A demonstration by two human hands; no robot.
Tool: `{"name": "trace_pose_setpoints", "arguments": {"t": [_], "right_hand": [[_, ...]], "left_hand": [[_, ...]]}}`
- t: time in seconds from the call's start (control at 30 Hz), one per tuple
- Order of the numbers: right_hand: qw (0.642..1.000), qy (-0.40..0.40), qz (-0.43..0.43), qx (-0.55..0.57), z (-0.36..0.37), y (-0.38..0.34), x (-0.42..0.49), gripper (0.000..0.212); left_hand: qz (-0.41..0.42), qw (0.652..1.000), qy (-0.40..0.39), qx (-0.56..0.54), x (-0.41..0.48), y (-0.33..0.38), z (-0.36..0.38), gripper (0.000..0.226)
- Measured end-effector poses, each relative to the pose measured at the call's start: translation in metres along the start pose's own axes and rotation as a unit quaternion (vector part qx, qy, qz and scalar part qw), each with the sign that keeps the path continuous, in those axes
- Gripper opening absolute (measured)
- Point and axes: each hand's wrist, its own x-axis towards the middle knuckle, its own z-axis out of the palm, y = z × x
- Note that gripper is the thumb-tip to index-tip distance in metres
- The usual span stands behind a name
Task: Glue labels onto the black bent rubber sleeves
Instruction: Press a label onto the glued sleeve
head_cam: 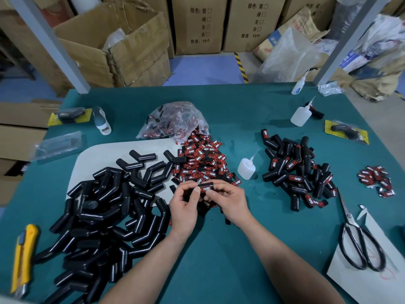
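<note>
Here we hold one black bent rubber sleeve (207,184) in both hands, low over the green table mat (219,270), at the near edge of the heap of loose labels (203,163). Its visible limb lies crosswise, left to right. The red-and-black label (205,189) on it faces us, and its white word TAPER reads upright along that same axis. Our fingers hide the other limb, so we cannot tell which way the bend turns.

Our left hand (186,205) pinches the left end, with the thumb tip pressed at the label's edge. Our right hand (231,200) curls its fingers round the right end.

To the left lies a pile of bare sleeves (98,216), smooth, faintly glossy elbow tubes, a few of them ribbed at the bend. The far part of the pile rests on a pale rounded sheet (94,163). The loose labels are small rounded rectangles.

A translucent squeeze glue bottle (246,170) with a thin nozzle stands just right of the label heap. Beyond it lies a pile of labelled sleeves (295,172). Black-handled steel scissors (359,242) rest on white paper at the right, and a yellow utility knife (22,255) lies at the left edge.
</note>
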Motion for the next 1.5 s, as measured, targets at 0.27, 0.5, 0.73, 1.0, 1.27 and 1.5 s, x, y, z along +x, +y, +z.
{"name": "trace_pose_setpoints", "arguments": {"t": [0.27, 0.5, 0.73, 1.0, 1.27, 1.5], "right_hand": [[1.000, -0.020, 0.001, -0.009, -0.004, 0.001, 0.000, 0.013], [0.997, 0.040, 0.017, -0.057, 0.000, 0.006, 0.001, 0.026], [0.997, 0.050, -0.002, -0.051, 0.001, 0.005, 0.001, 0.025], [0.997, 0.071, 0.015, -0.004, 0.000, 0.001, 0.003, 0.021], [0.996, 0.066, -0.006, -0.057, 0.000, -0.003, 0.001, 0.023], [0.987, -0.017, -0.052, -0.149, -0.001, -0.016, -0.003, 0.022]], "left_hand": [[0.014, 1.000, -0.001, 0.010, -0.001, 0.000, 0.001, 0.009], [0.088, 0.995, -0.021, 0.034, -0.005, 0.006, 0.005, 0.008], [0.100, 0.994, -0.032, 0.037, -0.004, 0.002, 0.004, 0.007], [0.204, 0.964, -0.073, 0.156, -0.005, -0.005, 0.002, 0.012], [0.251, 0.948, -0.066, 0.184, -0.002, -0.003, 0.000, 0.012], [0.250, 0.953, -0.071, 0.156, -0.003, -0.003, 0.000, 0.012]]}}
